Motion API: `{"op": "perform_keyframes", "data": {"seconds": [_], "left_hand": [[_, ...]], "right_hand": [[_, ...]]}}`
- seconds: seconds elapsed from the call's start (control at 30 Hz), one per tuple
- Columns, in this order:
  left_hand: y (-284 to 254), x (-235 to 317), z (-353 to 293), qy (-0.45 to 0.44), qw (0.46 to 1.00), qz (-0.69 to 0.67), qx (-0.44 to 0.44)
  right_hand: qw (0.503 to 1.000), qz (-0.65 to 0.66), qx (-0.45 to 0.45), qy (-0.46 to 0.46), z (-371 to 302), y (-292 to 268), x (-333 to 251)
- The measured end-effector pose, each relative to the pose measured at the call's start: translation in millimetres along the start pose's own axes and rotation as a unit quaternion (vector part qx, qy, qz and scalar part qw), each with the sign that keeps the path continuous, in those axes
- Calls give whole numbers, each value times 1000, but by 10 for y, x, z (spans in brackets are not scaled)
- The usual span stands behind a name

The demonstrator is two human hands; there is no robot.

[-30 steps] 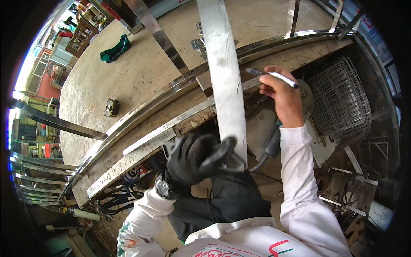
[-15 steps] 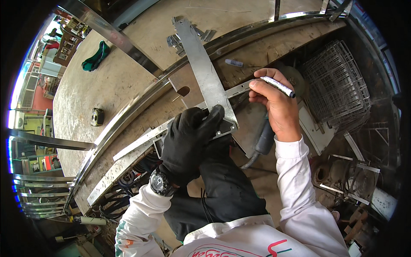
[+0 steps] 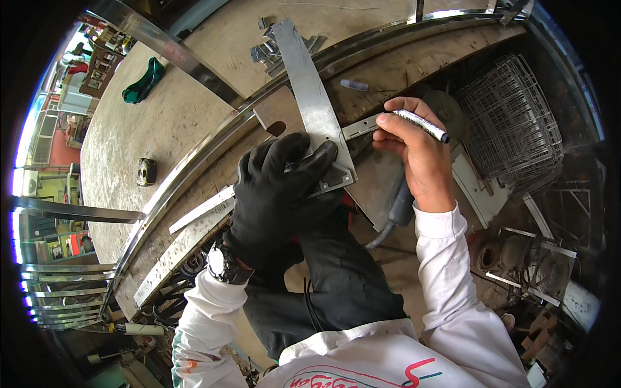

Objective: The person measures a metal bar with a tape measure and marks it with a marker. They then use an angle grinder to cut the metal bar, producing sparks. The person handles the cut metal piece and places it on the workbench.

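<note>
My left hand, in a black glove, is closed over a flat grey metal strip near its lower end. The thumb presses on the strip, and part of the strip is hidden under the glove. A slotted metal bar crosses behind the strip and passes under the glove. A metal corner piece with small holes shows by the thumb. My bare right hand pinches a white marker with a black end pointing right. Its fingertips are at the right end of the slotted bar.
A curved shiny metal frame runs over the worktable. On the table lie a tape measure, green-strapped goggles, small metal pieces and a small clear-and-blue object. Wire baskets stand at right.
My left hand has shifted up and left along the strip, and its wrist has turned. The strip has moved slightly. My right hand stays nearly in place with the marker.
</note>
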State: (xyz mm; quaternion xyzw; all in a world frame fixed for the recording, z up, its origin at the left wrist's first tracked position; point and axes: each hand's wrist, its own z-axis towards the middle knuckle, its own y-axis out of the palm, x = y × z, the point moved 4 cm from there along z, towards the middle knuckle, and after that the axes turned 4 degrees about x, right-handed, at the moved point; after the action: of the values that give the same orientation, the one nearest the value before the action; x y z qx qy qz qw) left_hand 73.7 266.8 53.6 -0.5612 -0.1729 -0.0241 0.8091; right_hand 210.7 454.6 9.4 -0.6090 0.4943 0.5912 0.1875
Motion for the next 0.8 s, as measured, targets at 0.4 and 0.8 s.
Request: {"op": "perform_keyframes", "data": {"seconds": [0.4,0.8], "left_hand": [[22,-98,154,8,994,-107,-3],[-28,-127,130,25,982,-183,-31]], "right_hand": [[998,54,9,-23,-94,77,-33],[996,58,29,-60,-259,105,-83]]}}
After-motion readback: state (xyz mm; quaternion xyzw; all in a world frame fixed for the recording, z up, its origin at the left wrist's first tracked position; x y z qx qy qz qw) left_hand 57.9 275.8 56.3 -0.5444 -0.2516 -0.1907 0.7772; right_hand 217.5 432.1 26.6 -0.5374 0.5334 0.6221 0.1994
